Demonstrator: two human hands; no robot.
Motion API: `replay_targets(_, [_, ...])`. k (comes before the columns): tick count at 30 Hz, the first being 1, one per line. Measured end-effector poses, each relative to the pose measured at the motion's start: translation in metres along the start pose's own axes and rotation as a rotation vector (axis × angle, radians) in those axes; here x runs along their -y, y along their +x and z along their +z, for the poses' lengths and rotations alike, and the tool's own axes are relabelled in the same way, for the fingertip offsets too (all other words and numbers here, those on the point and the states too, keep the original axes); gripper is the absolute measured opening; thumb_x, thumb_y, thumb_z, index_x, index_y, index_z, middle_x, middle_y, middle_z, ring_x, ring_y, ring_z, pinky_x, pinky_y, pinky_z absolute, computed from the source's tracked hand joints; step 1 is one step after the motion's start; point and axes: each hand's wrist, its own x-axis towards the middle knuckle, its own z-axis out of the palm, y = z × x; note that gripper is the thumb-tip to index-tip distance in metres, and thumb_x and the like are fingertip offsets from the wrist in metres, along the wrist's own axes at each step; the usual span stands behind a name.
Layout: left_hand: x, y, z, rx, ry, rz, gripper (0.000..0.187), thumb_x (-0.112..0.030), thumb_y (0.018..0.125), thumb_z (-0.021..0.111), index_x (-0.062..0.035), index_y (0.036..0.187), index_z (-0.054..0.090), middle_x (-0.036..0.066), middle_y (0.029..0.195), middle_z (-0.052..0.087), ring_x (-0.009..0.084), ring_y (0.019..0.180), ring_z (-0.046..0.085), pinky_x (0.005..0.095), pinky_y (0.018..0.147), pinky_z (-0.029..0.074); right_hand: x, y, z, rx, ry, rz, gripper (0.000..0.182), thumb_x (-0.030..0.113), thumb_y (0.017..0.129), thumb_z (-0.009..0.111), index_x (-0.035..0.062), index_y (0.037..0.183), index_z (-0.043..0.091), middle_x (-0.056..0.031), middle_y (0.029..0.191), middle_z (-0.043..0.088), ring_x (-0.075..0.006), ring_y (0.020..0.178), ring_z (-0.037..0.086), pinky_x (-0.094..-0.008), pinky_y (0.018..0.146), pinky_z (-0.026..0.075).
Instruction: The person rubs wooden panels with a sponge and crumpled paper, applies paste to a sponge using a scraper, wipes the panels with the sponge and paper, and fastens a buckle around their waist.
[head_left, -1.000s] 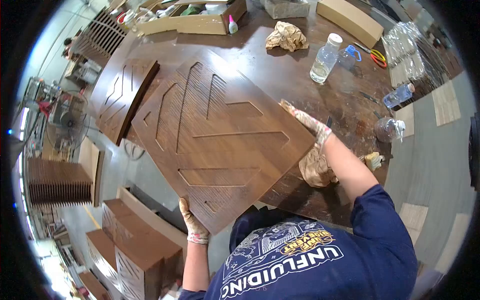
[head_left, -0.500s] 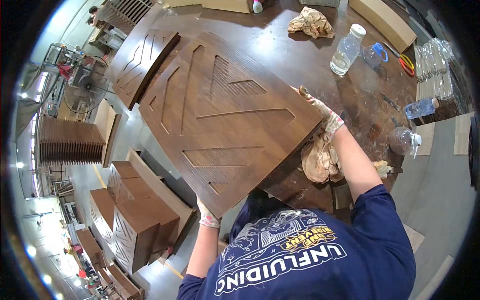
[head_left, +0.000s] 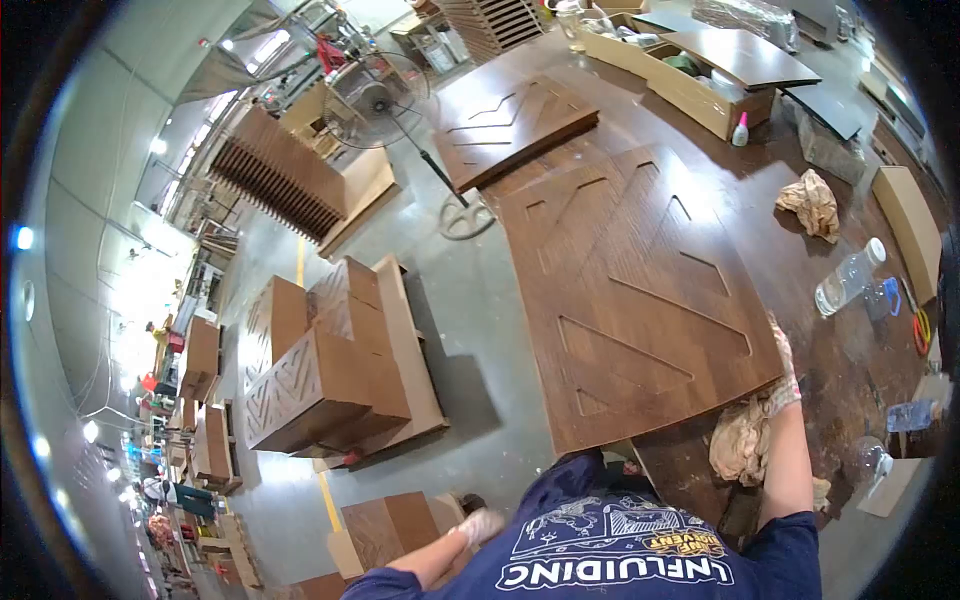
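A large brown wooden panel [head_left: 640,300] with grooved angular patterns lies over the table's edge and juts out toward my body. At its right edge, my right hand [head_left: 785,375] in a white patterned glove grips the side, its fingers partly hidden. My left hand [head_left: 482,526], also gloved, is away from the panel, low on the left above the floor and near a brown carton. Motion smears its fingers. Crumpled brown paper [head_left: 740,443] lies just under the panel's corner by my right wrist.
Another grooved panel stack [head_left: 510,125] lies on the table's far left. Bottles [head_left: 850,278], scissors [head_left: 920,325], crumpled paper [head_left: 810,205] and an open carton [head_left: 690,90] sit on the table. On the floor stand a fan [head_left: 375,100], stacked panels [head_left: 280,180] and boxes on a pallet [head_left: 330,380].
My left hand has let go of the panel's near corner and dropped down to the left. The panel has turned and lies flatter on the table. My view has swung left.
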Motion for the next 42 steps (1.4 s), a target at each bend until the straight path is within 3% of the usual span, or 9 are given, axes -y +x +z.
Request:
replay_targets(4, [-0.029,-0.041,-0.016,0.307,-1.021,-0.283,0.011,-0.017,0.082,0.06,-0.0077,0.084,0.066,0.008,0.082,0.068,0.0207,0.081,0.066,0.0349,0.071,0.053,0.033,-0.026,0.022,-0.189,-0.419,-0.133,0.036,0.008,0.093,0.054,-0.0021,0.127,0.054,-0.0097,0.121,0.063,-0.0162,0.112,0.058,-0.0283,0.099,0.044])
replay_targets(5, [-0.03,-0.045,-0.02,0.319,-1.114,-0.332,0.011,-0.017,0.082,0.06,-0.0076,0.084,0.066,0.008,0.082,0.068,0.0205,0.081,0.066,0.0348,0.071,0.053,0.031,-0.03,0.018,-0.25,-0.531,-0.164,0.035,0.008,0.093,0.053,-0.0021,0.126,0.055,-0.0099,0.121,0.063,-0.0162,0.111,0.059,-0.0283,0.099,0.044])
replay_targets(6, [-0.029,-0.046,-0.021,0.318,-1.144,-0.334,0.011,-0.017,0.082,0.06,-0.0076,0.084,0.066,0.008,0.082,0.068,0.0203,0.081,0.066,0.0346,0.071,0.053,0.036,-0.039,0.013,-0.383,-0.087,-0.067,0.031,0.011,0.095,0.052,-0.0022,0.122,0.059,-0.0101,0.121,0.063,-0.017,0.11,0.059,-0.0293,0.097,0.045])
replay_targets(9, [-0.031,-0.054,-0.023,0.33,-1.225,-0.343,0.012,-0.017,0.082,0.061,-0.0075,0.085,0.066,0.008,0.083,0.068,0.0197,0.081,0.066,0.0342,0.072,0.053,0.106,-0.101,0.064,-0.671,-0.254,-0.063,0.031,0.016,0.097,0.049,-0.0001,0.12,0.061,-0.0099,0.118,0.063,-0.0195,0.108,0.059,-0.0335,0.094,0.047])
replay_targets(14, [-0.029,-0.057,-0.028,0.338,-1.272,-0.324,0.012,-0.018,0.083,0.061,-0.0073,0.086,0.067,0.007,0.083,0.068,0.0187,0.081,0.065,0.0334,0.072,0.053,0.182,-0.206,0.117,0.122,-0.636,0.265,0.028,0.024,0.09,0.054,0.0008,0.085,0.069,-0.0088,0.078,0.069,-0.0119,0.068,0.064,-0.0308,0.057,0.052])
replay_targets(15, [-0.027,-0.054,-0.026,0.344,-1.268,-0.311,0.013,-0.018,0.083,0.062,-0.0072,0.086,0.067,0.007,0.083,0.068,0.0185,0.081,0.065,0.0333,0.072,0.053,0.166,-0.238,0.11,0.147,-0.333,0.399,0.021,0.021,0.083,0.062,0.0026,0.084,0.071,-0.0092,0.078,0.07,-0.0137,0.066,0.064,-0.0252,0.055,0.051])
replay_targets(17, [-0.026,-0.055,-0.026,0.355,-1.264,-0.293,0.013,-0.019,0.083,0.062,-0.0072,0.086,0.067,0.006,0.083,0.068,0.018,0.081,0.065,0.033,0.073,0.052,0.139,-0.254,0.13,0.778,-0.975,0.631,0.034,0.029,0.085,0.065,0.0054,0.109,0.07,-0.0106,0.09,0.073,-0.0166,0.076,0.068,-0.03,0.071,0.055])
replay_targets(19, [-0.024,-0.06,-0.026,0.36,-1.263,-0.277,0.013,-0.019,0.083,0.062,-0.0071,0.086,0.067,0.006,0.084,0.068,0.0176,0.081,0.065,0.0327,0.073,0.052,0.109,-0.288,0.147,0.788,-0.909,0.952,0.035,0.029,0.084,0.068,0.0054,0.11,0.069,-0.0147,0.095,0.072,-0.0191,0.082,0.068,-0.0324,0.077,0.055])
replay_targets(42, [-0.007,-0.047,-0.051,0.434,-1.223,-0.25,0.018,-0.023,0.085,0.065,-0.0062,0.089,0.068,0.002,0.086,0.068,0.013,0.081,0.062,0.0294,0.075,0.05,0.046,-0.327,0.155,0.512,-0.464,1.069,0.031,0.017,0.082,0.068,0.0019,0.109,0.068,-0.0107,0.095,0.072,-0.017,0.081,0.066,-0.0312,0.078,0.053])
